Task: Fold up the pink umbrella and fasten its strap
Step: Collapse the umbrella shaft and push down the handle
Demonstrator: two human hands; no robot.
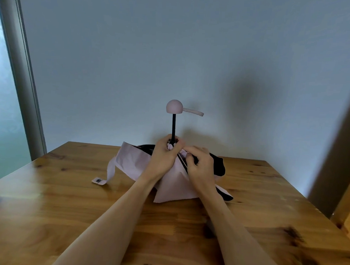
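Note:
The pink umbrella (132,163) stands handle-up on the wooden table (64,207), its pink canopy with black lining slumped loosely around the base. A black shaft (173,126) rises to the round pink handle (174,106), from which a wrist loop sticks out to the right. My left hand (164,156) grips the gathered ribs and cloth around the bottom of the shaft. My right hand (200,166) pinches a fold of the canopy just right of it. The closing strap (109,172) hangs loose to the left, its tab end lying on the table.
A pale wall stands right behind the table. A window frame (21,73) runs down the left side. A wooden post (347,202) stands at the table's right edge.

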